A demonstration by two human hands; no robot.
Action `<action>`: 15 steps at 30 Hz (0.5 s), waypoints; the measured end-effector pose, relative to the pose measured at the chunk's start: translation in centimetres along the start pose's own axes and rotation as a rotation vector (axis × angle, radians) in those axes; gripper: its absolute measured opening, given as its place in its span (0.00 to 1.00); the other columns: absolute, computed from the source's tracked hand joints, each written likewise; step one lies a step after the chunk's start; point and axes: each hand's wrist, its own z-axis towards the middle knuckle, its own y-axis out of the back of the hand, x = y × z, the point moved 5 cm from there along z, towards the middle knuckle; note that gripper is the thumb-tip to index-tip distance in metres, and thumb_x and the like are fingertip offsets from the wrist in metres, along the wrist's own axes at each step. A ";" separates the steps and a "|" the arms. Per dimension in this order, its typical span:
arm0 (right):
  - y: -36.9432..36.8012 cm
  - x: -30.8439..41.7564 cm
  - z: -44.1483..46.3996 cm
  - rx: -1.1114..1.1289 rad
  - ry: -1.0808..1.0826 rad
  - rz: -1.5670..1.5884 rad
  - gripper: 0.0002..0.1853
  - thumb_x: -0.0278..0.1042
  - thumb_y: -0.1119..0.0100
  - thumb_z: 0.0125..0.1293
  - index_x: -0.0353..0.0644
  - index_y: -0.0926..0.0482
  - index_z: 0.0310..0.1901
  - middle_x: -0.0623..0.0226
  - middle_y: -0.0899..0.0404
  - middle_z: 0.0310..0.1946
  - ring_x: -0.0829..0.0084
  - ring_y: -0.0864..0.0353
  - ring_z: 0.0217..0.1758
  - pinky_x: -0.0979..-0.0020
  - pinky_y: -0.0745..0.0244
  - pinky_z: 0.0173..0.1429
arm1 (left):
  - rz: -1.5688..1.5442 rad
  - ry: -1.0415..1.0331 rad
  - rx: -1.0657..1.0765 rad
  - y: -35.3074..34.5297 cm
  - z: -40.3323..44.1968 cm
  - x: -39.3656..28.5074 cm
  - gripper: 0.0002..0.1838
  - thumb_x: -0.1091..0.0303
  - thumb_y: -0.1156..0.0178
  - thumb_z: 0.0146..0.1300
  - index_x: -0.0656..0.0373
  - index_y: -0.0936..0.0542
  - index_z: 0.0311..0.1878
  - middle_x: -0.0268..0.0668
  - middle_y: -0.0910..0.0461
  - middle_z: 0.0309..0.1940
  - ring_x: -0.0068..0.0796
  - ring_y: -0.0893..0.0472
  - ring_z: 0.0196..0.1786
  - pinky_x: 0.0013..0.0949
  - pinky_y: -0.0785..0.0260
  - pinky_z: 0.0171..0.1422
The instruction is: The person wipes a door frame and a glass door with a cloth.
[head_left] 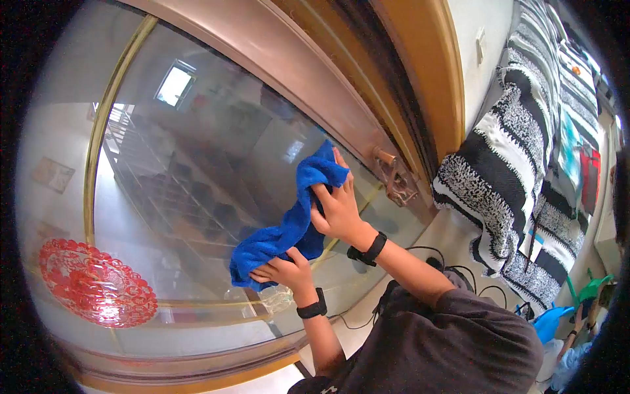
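Blue cloth (pixel 279 233) (in both hands (pixel 338 213) (pixel 289 272))

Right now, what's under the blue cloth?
Glass shows around the cloth, so glass is likely beneath. The left hand and right hand are on the cloth; the patch it covers, with any marks there, can't be seen.

A black, grey and white striped cover (pixel 489 174) spreads from two to three o'clock, with a red item (pixel 590 180) farther out at three. Curved wooden trim (pixel 426 59) runs at one, a red lacy cutout (pixel 98 282) sits at eight, and a blue object (pixel 550 323) at four.
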 end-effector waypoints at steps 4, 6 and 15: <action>0.6 -0.2 0.1 0.020 0.021 0.029 0.29 0.37 0.42 0.51 0.43 0.26 0.59 0.42 0.40 0.67 0.39 0.47 0.73 0.47 0.52 0.74 | -0.004 -0.014 0.043 -0.1 -0.5 0.0 0.32 0.56 0.48 0.66 0.69 0.38 0.67 0.63 0.45 0.70 0.65 0.48 0.72 0.64 0.65 0.72; 0.8 0.0 0.2 0.019 0.028 0.029 0.29 0.36 0.42 0.51 0.41 0.26 0.59 0.42 0.40 0.67 0.39 0.47 0.73 0.48 0.51 0.74 | 0.013 -0.017 0.034 0.2 -0.5 -0.1 0.31 0.56 0.48 0.66 0.67 0.36 0.65 0.63 0.43 0.68 0.65 0.46 0.71 0.63 0.63 0.71; 2.3 3.1 1.1 -0.012 -0.051 0.258 0.31 0.23 0.46 0.46 0.32 0.28 0.58 0.32 0.44 0.68 0.37 0.44 0.73 0.52 0.44 0.73 | 0.138 0.013 0.014 4.6 3.3 4.4 0.25 0.57 0.49 0.70 0.65 0.32 0.63 0.60 0.43 0.70 0.61 0.45 0.71 0.59 0.59 0.73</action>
